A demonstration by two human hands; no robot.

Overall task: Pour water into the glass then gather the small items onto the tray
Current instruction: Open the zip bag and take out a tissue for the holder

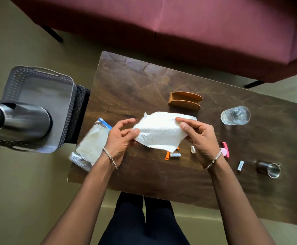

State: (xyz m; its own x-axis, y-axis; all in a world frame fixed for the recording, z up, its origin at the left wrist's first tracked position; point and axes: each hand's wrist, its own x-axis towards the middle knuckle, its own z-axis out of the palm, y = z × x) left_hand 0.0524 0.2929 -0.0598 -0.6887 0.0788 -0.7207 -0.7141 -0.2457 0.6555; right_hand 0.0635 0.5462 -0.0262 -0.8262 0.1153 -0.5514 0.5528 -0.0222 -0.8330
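Note:
Both hands hold a white paper napkin (160, 131) above the middle of the brown table (144, 78). My left hand (120, 138) pinches its left edge, my right hand (199, 137) its right edge. The clear glass (236, 115) with water stands at the right. Below the napkin lie an orange-capped small tube (173, 155) and a white cap (193, 149). A pink item (225, 151) shows behind my right wrist. A small white piece (240, 165) lies beside a metal cup (271, 169). The grey perforated tray (43, 96) sits off the table's left end, with a steel flask (19, 121) lying in it.
A napkin packet (91, 145) with a blue strip lies at the table's left front corner. An orange napkin holder (184, 100) stands behind the napkin. A maroon sofa (179, 23) runs along the far side. My legs (144, 223) are at the table's near edge.

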